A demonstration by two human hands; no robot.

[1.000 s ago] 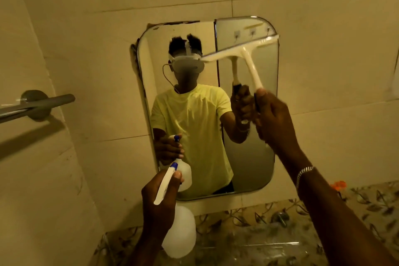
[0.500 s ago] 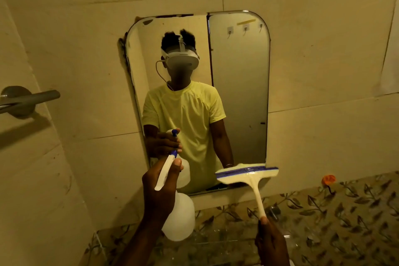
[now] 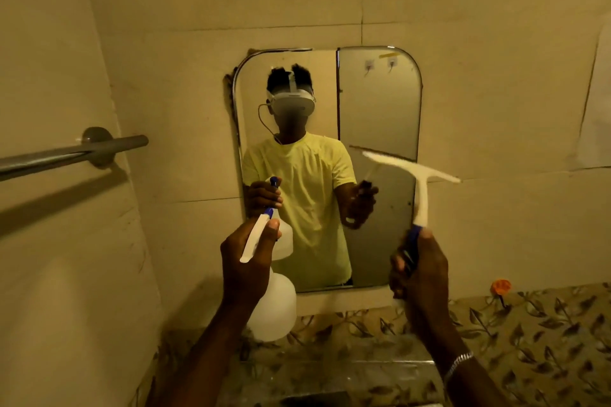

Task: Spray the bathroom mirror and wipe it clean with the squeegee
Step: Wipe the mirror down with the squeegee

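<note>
Head view: wiping is underway; squeegee (image 3: 417, 175) is gripped by right hand (image 3: 419, 269), spray bottle (image 3: 274, 304) by left hand (image 3: 246, 261); blade contact with mirror (image 3: 380, 109) is required next.

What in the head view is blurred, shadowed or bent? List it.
Head view: dim yellow light throughout; the squeegee blade is motion-smeared in the right hand; the towel bar throws a broad soft shadow on the left wall; wide-angle bending curves the tile lines; no glare on the mirror.

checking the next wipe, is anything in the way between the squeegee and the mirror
Nothing visible. The right hand holds the squeegee up before the mirror's right edge, with only open air between. The spray bottle in the left hand sits lower left, clear of that path.
</note>
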